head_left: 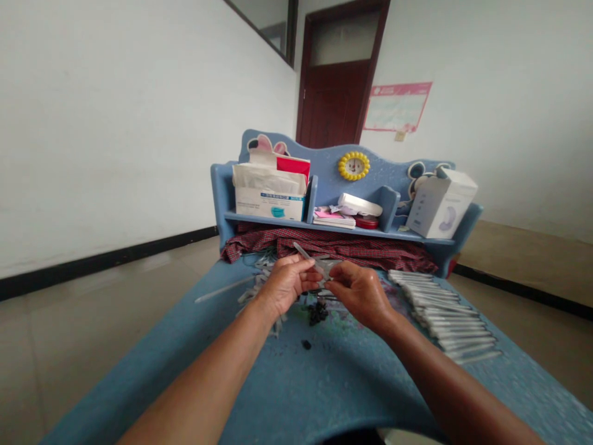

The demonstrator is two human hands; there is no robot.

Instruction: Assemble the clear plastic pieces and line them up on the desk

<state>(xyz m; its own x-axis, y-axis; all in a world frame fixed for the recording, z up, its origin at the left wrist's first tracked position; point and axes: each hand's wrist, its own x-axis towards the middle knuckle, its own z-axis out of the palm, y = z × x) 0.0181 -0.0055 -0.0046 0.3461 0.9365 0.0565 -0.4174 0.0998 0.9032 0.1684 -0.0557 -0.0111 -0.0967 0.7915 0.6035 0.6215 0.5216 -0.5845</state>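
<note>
On the near part of the blue table, one small black piece lies alone. A little farther is a small heap of black pieces. Just beyond and above this heap, the two hands come near to each other. The left hand pinches a slim translucent tube between thumb and fingers; the tube is tilted, and its upper end points away to the left. The fingers of the right hand are bent beside it, but the parts there are small and blurred, so I cannot tell what they pinch. Loose pale pieces lie partly behind the left hand, and a row of similar tubes lies at the right. Farther, a checked cloth lies beneath the blue shelf, which bears a mask box and a white box. Behind stands a dark red door.
</note>
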